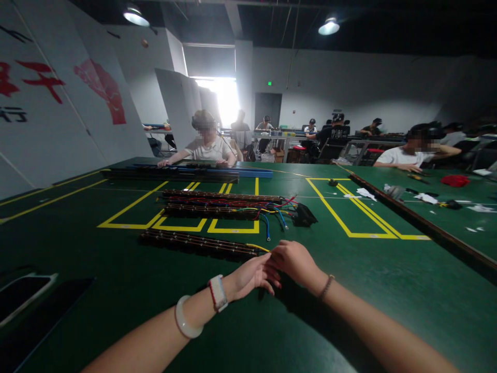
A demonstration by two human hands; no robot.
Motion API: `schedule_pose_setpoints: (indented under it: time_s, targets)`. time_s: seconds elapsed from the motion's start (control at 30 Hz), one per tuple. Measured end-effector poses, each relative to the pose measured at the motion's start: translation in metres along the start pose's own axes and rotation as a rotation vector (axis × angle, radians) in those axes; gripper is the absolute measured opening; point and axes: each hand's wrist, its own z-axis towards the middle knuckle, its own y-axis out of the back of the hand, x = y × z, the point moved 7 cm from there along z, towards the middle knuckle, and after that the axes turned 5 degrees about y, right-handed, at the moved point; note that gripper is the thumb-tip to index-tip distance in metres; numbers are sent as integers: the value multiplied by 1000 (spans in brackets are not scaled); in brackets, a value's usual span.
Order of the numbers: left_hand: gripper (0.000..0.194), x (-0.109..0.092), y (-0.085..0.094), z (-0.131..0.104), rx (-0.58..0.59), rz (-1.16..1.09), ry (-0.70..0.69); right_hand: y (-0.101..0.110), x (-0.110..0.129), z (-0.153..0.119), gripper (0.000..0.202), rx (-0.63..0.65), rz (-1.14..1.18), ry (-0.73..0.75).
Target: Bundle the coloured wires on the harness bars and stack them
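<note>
My left hand (252, 273) and my right hand (297, 263) meet at their fingertips above the near side of the table. A yellow wire (257, 247) runs from the right end of a long dark strip (198, 244) to that meeting point. Thumb and forefinger of the left hand pinch there, its other fingers hanging loosely. Curled and closed, the right hand grips at the same spot; the wire's tip is hidden by the fingers. Behind lie more dark strips (212, 210) with red, yellow and blue wires (267, 226) and a black piece (305, 215).
Yellow tape outlines (233, 230) mark the green table (163, 331). A long dark bar (419, 220) runs along the right side, near paper scraps (426, 198) and a red cloth (455, 180). Dark flat panels (42, 321) lie at left. A person (212, 147) sits opposite beside blue bars (254, 173).
</note>
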Motion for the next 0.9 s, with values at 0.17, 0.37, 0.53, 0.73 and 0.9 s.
schedule_pose_setpoints:
  time_s: [0.17,0.37,0.53,0.73,0.9]
  targets:
    - [41,-1,0,3,0,-127,-7,-3,23,-5,12,17,-190,85]
    - [29,6,20,11,-185,-68,-6,-3,38,-11,17,8,-271,121]
    - [26,9,23,14,-165,-85,-43,16,40,-11,13,-13,-198,69]
    - [24,9,22,13,-162,-131,-37,11,43,-14,10,15,-257,107]
    - [26,7,21,13,-166,-79,-39,-1,43,-15,24,149,-286,109]
